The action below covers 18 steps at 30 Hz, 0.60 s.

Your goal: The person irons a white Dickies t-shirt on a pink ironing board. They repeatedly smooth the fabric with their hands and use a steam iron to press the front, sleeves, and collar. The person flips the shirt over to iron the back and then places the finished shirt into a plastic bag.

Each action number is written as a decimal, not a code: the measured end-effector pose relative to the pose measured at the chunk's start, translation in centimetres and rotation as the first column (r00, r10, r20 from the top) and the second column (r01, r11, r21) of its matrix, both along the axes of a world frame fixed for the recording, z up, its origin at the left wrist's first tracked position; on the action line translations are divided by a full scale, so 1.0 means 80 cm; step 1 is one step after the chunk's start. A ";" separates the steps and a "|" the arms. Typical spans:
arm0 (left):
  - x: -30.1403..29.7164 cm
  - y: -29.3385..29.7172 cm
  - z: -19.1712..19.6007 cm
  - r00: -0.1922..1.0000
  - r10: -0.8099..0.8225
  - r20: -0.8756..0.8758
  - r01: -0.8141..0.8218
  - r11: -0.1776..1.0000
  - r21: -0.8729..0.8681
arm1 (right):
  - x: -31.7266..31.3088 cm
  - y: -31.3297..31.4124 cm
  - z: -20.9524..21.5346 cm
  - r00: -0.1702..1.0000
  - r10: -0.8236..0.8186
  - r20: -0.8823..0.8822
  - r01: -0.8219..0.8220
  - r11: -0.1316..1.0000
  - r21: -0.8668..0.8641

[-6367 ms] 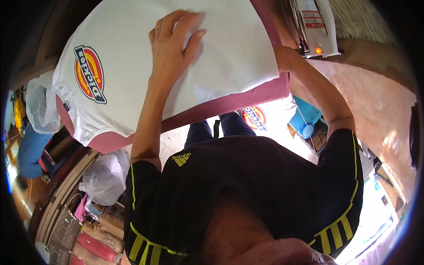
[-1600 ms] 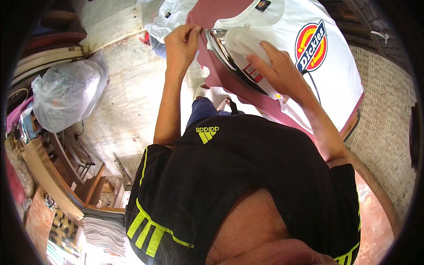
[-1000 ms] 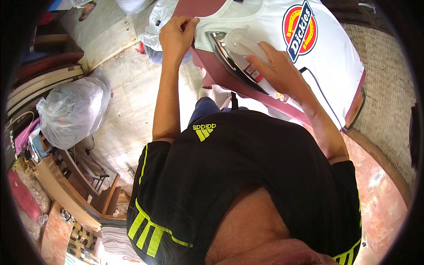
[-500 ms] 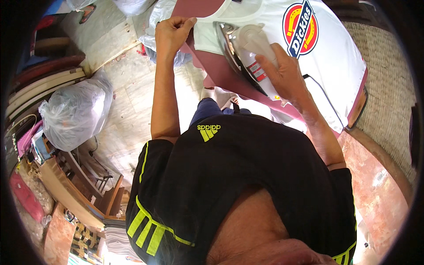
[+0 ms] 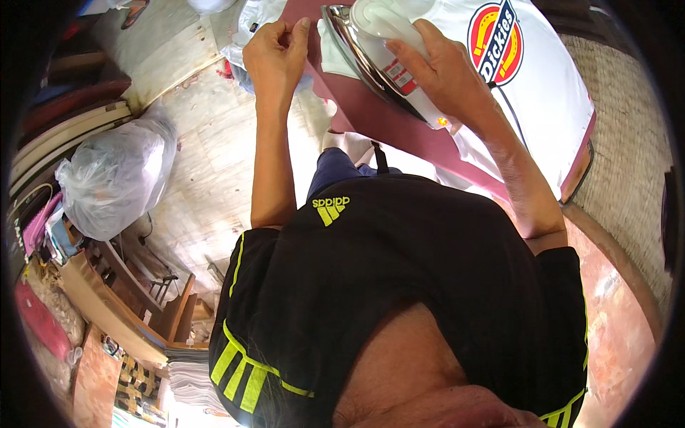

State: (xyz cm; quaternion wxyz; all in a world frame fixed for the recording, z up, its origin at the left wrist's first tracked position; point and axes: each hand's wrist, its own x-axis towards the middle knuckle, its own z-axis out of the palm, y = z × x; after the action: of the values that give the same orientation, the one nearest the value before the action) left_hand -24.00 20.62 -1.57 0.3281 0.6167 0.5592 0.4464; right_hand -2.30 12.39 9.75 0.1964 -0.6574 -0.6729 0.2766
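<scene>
My right hand point(image 5: 453, 71) is wrapped round the handle of a white steam iron point(image 5: 389, 53). The iron has a shiny metal base edge, and a small orange light glows at its heel. It lies over the left edge of a white T-shirt point(image 5: 549, 64) with a red and yellow round print. The shirt is spread on an ironing board with a maroon cover point(image 5: 364, 110). Left of the iron, beside the board's edge, my left hand point(image 5: 277, 57) is closed with curled fingers; whatever it may pinch is hidden.
A dark cord point(image 5: 514, 118) runs from the iron's heel across the shirt. Clear plastic bags point(image 5: 246, 46) lie beyond my left hand. A large stuffed plastic bag point(image 5: 118, 178) stands on the floor at left, near wooden furniture point(image 5: 107, 299). Woven matting point(image 5: 621, 121) lies at right.
The iron has slid away from me and slightly left in my right hand. My left hand has shifted a little left, off the shirt's edge. The heel light shows brighter.
</scene>
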 end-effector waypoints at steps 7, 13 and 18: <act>0.017 -0.023 0.010 0.952 -0.114 -0.285 0.133 0.990 0.046 | 0.023 -0.073 0.038 0.981 -0.177 0.080 0.193 0.936 -0.293; 0.008 -0.018 -0.006 0.978 -0.172 -0.116 0.176 0.984 0.023 | 0.045 -0.088 0.035 0.999 -0.007 0.050 0.023 0.945 -0.327; 0.028 -0.018 0.045 0.935 -0.205 -0.289 0.243 0.965 0.102 | 0.053 -0.089 0.038 0.998 0.014 -0.059 -0.033 0.945 -0.326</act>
State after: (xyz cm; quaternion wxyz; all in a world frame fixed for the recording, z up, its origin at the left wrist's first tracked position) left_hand -21.74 19.21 2.01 0.2529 0.7537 0.4935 0.3527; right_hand 1.95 5.27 12.78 0.1003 -0.6648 -0.6197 0.4049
